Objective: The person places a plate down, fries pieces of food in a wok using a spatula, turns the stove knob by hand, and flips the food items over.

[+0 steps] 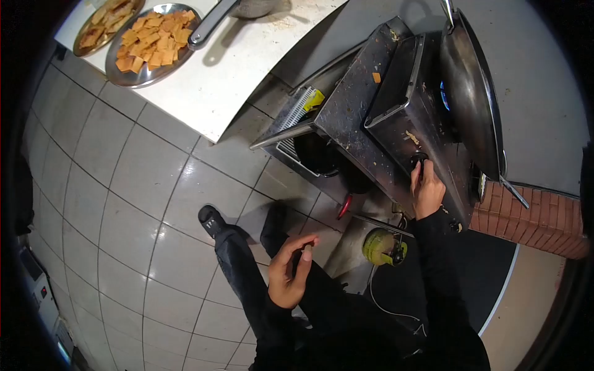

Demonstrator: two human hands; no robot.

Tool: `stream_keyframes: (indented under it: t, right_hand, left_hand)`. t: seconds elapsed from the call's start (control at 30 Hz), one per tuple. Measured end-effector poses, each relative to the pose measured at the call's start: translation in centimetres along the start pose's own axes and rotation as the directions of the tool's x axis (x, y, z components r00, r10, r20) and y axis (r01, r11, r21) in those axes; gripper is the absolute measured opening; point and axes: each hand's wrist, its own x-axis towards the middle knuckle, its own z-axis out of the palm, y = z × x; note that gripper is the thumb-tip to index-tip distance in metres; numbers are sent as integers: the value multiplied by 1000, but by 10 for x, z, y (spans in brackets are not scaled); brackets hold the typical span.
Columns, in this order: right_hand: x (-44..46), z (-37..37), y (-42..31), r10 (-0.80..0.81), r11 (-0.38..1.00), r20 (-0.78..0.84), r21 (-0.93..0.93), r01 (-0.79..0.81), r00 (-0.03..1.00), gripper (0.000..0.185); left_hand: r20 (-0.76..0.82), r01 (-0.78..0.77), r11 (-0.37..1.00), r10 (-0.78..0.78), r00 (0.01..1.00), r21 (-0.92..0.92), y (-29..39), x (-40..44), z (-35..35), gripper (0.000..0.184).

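Spreading under everything, the grey tiled floor (167, 179) fills the left and middle of the view. A white table (229, 80) juts in at the top left. To the right stands a dark metal stove (436, 142), smeared and dotted with food bits. A wok (470, 86) sits on it, with 2 handles showing.

On the table are 2 metal plates: the nearer plate (132, 78) carries a heap of orange-brown pieces (154, 40), the farther plate (82, 51) more browned food. Beside them, a pan (253, 7) shows its handle and part of its body. Below the stove, a greenish gas cylinder (374, 247) stands near the person's right sleeve.

The right hand (428, 190) reaches to the stove's front, its thumb and fingers closed around a black knob (419, 159). The left hand (291, 272) hangs above the legs, half open, holding nothing, its fingers curved with a gap to the thumb. That knob is on the front panel. Smallest is a blue flame (444, 96), visible beside the wok's underside.
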Motion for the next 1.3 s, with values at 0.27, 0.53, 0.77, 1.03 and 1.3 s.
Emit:
stream_keyframes:
  t: [0.27, 0.53, 0.77, 1.03, 1.3]
  right_hand:
    - [1, 2, 0, -43, 999, -68, 27, 45, 997, 9]
    - [-1, 6, 1, -11, 1000, -32, 3, 11, 999, 10]
    - [-1, 6, -1, -4, 999, -48, -35, 3, 999, 9]
    - [-2, 6, 0, -5, 997, -19, -74, 4, 1000, 13]
    - [-4, 8, 2, 17, 998, -8, -66, -18, 1000, 11]
  left_hand:
    - [4, -17, 999, 17, 1000, 41, -12, 8, -14, 21]
    - [-40, -1, 999, 2, 999, 34, -28, 16, -24, 21]
    - [-62, 26, 998, -23, 998, 52, -39, 20, -28, 20]
    - [-45, 0, 994, 5, 999, 108, -41, 22, -29, 21]
    - [-44, 15, 995, -11, 999, 96, -38, 23, -29, 21]
